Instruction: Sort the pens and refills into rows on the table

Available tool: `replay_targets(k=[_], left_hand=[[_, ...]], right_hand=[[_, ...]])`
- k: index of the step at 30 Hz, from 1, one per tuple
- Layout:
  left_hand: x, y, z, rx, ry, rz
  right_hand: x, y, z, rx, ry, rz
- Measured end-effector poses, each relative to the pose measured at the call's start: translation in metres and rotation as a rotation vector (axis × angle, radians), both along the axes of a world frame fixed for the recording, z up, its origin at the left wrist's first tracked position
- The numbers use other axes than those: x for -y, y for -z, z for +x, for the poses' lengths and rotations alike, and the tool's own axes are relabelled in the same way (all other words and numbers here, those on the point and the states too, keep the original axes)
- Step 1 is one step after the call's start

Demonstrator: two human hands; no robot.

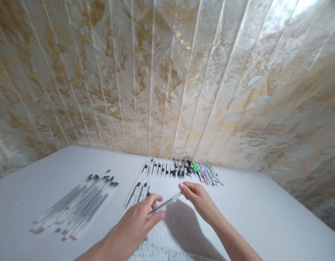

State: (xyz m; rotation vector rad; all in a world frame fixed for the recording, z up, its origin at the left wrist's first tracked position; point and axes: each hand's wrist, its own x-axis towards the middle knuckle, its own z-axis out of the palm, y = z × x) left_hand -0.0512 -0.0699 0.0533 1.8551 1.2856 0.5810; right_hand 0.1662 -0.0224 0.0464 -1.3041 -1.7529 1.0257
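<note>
A slim clear pen point(168, 202) with a dark refill line slants between my two hands, above the white table point(251, 214). My left hand point(134, 219) is closed round its lower end, with thumb and forefinger on either side. At the upper end, the fingertips of my right hand point(200, 200) pinch the pen. Several clear pens with black parts point(138, 192) lie just beyond my left hand, which partly covers them. Farther left is a bundle of clear pens point(77, 203) with dark ends, lying side by side at a slant.
Along the table's back edge runs a row of pens point(162, 169) with black parts. At its right end are a bright green pen point(195, 167) and several pink and bluish pens point(208, 174). A gold-patterned curtain point(156, 83) hangs behind. Patterned white material point(164, 252) shows at the bottom.
</note>
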Motion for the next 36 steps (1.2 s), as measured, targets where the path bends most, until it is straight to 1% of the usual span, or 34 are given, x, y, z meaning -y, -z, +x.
replay_targets(k=[3,6,9,12,15,19,21,23,25,26,27,29,32,34,36], left_hand=[[-0.001,-0.001,0.001,-0.089,-0.054,0.138],[-0.003,0.001,0.002,-0.230,-0.049,0.226],[-0.006,0.001,0.002,-0.301,-0.063,0.223],[-0.007,0.000,0.001,-0.280,-0.037,0.176],[-0.006,-0.001,0.002,-0.295,-0.026,0.199],[-0.007,0.002,0.002,-0.442,-0.013,0.304],[-0.008,0.003,0.002,-0.475,-0.026,0.310],[-0.009,0.002,0.001,-0.450,-0.021,0.266],[-0.009,0.002,0.000,-0.357,0.002,0.193],[-0.008,0.002,-0.001,-0.292,0.018,0.162],[-0.007,0.002,-0.002,-0.230,0.024,0.142],[-0.006,0.002,-0.002,-0.159,0.015,0.115],[-0.006,0.001,-0.003,-0.161,-0.011,0.109],[-0.007,-0.003,-0.003,-0.206,-0.016,0.132],[-0.007,-0.007,-0.003,-0.267,-0.018,0.168]], right_hand=[[-0.001,0.006,0.000,0.015,0.020,-0.063],[-0.001,0.005,-0.001,-0.001,0.018,-0.042],[0.001,0.000,-0.003,0.003,-0.015,-0.004],[0.000,-0.003,-0.003,0.021,-0.020,0.005],[-0.001,0.003,-0.002,0.046,0.005,-0.034],[-0.003,0.011,-0.003,0.036,-0.008,-0.126],[-0.003,0.011,-0.003,0.011,-0.010,-0.100],[-0.004,0.007,-0.001,-0.027,0.008,-0.041],[-0.004,0.001,0.001,-0.103,0.021,-0.019],[-0.004,-0.001,0.002,-0.169,0.019,-0.040],[-0.004,-0.003,0.003,-0.256,0.011,-0.085],[-0.002,-0.004,0.001,-0.477,-0.013,-0.233],[0.004,0.001,-0.007,-0.771,-0.055,-0.469],[0.009,0.006,-0.016,-0.848,-0.088,-0.567],[0.014,0.011,-0.025,-0.862,-0.111,-0.582]])
